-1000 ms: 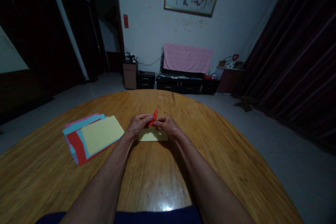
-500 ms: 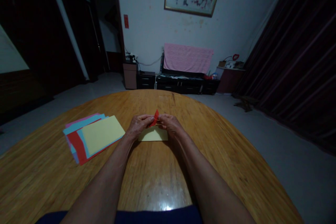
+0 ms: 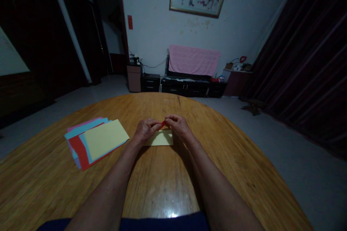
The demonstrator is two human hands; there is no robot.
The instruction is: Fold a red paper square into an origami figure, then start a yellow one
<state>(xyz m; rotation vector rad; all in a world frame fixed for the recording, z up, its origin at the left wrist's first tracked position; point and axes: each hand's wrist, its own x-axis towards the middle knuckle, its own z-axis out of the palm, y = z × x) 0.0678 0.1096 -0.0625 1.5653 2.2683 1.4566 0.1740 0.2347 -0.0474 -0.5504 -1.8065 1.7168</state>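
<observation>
A small piece of folded red paper (image 3: 163,125) is pinched between my two hands, and most of it is covered by the fingers. My left hand (image 3: 148,129) closes on its left end with thumb and fingertips. At the other end, my right hand (image 3: 176,124) grips it the same way, its fingertips slightly higher. Just below the hands lies a pale yellow sheet (image 3: 162,139), flat on the round wooden table (image 3: 154,177). Its far edge is partly hidden by the hands and their shadow.
Left of my hands lies a fanned stack of coloured paper (image 3: 104,139), pale yellow on top, with red, blue and pink sheets under it. Beyond the table stand a low black cabinet (image 3: 179,88) and a screen-like shape under a pink cloth (image 3: 193,59).
The red paper has been turned and lowered, so less of it shows between the fingers. My right hand has moved over its upper end, and my left hand has shifted slightly right.
</observation>
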